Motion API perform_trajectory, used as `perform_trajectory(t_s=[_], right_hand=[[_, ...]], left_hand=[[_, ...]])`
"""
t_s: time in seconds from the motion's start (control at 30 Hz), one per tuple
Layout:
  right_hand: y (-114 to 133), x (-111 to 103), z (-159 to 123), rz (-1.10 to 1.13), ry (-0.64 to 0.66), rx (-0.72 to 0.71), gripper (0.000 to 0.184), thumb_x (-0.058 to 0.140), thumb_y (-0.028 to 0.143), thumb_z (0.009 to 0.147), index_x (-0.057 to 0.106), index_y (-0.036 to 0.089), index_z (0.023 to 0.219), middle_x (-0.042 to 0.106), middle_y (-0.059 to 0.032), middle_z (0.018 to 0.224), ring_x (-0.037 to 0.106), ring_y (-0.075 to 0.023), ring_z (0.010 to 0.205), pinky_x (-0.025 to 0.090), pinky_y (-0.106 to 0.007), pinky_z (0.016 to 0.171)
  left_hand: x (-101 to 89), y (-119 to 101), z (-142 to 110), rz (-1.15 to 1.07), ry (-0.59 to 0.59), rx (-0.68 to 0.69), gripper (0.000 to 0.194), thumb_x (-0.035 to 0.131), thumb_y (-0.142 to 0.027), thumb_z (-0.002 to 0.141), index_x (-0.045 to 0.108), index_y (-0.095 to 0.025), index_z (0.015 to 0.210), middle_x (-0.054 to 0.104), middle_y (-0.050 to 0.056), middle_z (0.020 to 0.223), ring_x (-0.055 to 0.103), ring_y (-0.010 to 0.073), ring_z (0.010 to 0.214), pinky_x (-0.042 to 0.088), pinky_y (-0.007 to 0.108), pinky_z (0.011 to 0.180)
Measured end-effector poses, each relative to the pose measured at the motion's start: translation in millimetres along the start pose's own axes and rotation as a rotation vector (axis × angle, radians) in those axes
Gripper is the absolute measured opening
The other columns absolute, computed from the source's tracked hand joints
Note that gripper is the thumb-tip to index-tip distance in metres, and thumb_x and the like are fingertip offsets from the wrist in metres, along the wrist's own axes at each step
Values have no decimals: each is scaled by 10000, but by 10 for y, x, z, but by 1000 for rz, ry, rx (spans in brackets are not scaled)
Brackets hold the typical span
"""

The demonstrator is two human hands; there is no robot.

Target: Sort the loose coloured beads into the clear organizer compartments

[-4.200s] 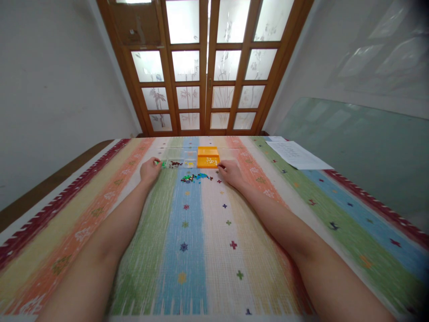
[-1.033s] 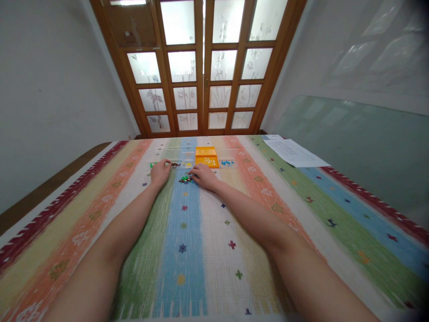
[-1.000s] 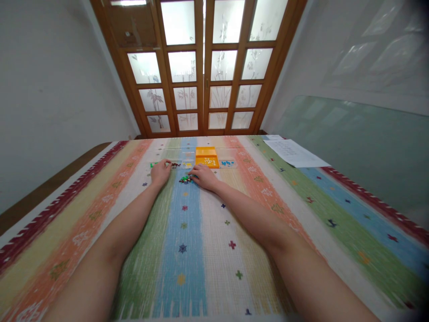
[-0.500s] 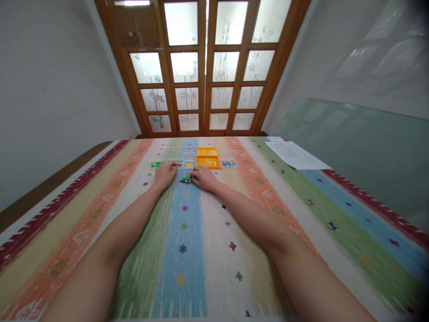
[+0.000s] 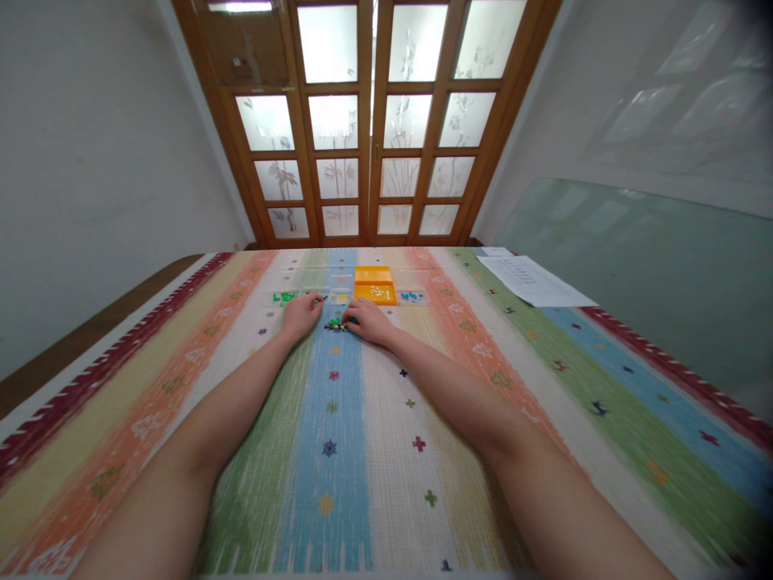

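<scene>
Near the table's [image 5: 393,403] far edge, the right hand [image 5: 369,322], fingers curled, could scatter the mixed pile [image 5: 336,325]; grip unclear.

My left hand [image 5: 303,314] now further right, green plastic pieces [image 5: 283,297] once at its fingertips now left of it. My right hand [image 5: 368,320] off orange plastic box's [image 5: 375,294] right side, now at mixed small-piece pile [image 5: 336,325]. Pile smaller left of it, blue mostly gone; I now see light-blue pieces [image 5: 411,296] in clear plastic box beyond it, rightward.
</scene>
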State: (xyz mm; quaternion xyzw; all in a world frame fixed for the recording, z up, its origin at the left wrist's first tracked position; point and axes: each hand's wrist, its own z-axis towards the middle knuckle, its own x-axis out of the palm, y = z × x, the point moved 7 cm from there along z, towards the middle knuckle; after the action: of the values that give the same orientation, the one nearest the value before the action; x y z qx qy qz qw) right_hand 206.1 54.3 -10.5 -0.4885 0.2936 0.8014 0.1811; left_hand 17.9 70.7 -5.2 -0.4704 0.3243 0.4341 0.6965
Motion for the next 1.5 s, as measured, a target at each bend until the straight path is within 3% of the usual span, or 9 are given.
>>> perform_trajectory(t_s=[0.17, 0.33, 0.6, 0.8, 1.0, 1.17, 1.5], right_hand=[[-18, -18, -13, 49, -30, 13, 69, 690, 194, 947, 746, 198, 987, 701, -65, 1044, 575, -216, 1027, 399, -317, 955], [-149, -59, -18, 162, -127, 95, 93, 649, 151, 931, 705, 187, 995, 705, -42, 967, 598, -191, 939, 422, -290, 877], [-624, -337, -71, 198, -450, 272, 87, 625, 141, 893, 681, 195, 931, 708, -40, 927, 611, -196, 876, 447, -302, 821], [-1018, -494, -207, 212, -573, 412, 117, 596, 185, 898, 695, 199, 959, 728, -45, 940, 642, -204, 868, 479, -323, 827], [-1145, -479, -256, 176, -567, 509, 288, 567, 165, 897, 696, 206, 1152, 743, -54, 988, 666, -219, 908, 500, -349, 874], [-1010, -451, -199, 144, -519, 419, 255, 555, 154, 911, 708, 201, 1109, 741, -75, 1044, 659, -227, 947, 503, -362, 897], [-861, -331, -147, 127, -471, 337, 211, 588, 131, 899, 734, 183, 1041, 740, -83, 1024, 647, -223, 937, 500, -352, 887]], left_hand=[[66, -138, -48, -8, 119, 116, 286, 570, -360, 952, 776, -230, 1100, 722, 49, 830, 636, 217, 775, 425, 298, 722], [83, -200, -88, -6, 148, 186, 278, 569, -379, 952, 779, -243, 1075, 714, 37, 810, 627, 214, 770, 412, 295, 713], [98, -192, -103, 4, 149, 244, 271, 562, -373, 966, 777, -239, 1059, 712, 27, 785, 623, 199, 736, 384, 287, 670], [103, -206, -105, 6, 170, 246, 256, 578, -349, 959, 785, -244, 1067, 722, 27, 793, 630, 199, 737, 391, 284, 674], [124, -200, -103, -24, 215, 270, 250, 578, -317, 936, 791, -241, 1044, 697, 15, 753, 610, 186, 719, 382, 272, 669], [148, -163, -109, -91, 284, 312, 287, 567, -258, 898, 797, -234, 1068, 642, -3, 685, 579, 171, 688, 386, 255, 677], [194, -138, -79, -167, 349, 320, 287, 608, -367, 915, 797, -225, 1079, 601, -16, 659, 541, 156, 647, 347, 250, 644]])
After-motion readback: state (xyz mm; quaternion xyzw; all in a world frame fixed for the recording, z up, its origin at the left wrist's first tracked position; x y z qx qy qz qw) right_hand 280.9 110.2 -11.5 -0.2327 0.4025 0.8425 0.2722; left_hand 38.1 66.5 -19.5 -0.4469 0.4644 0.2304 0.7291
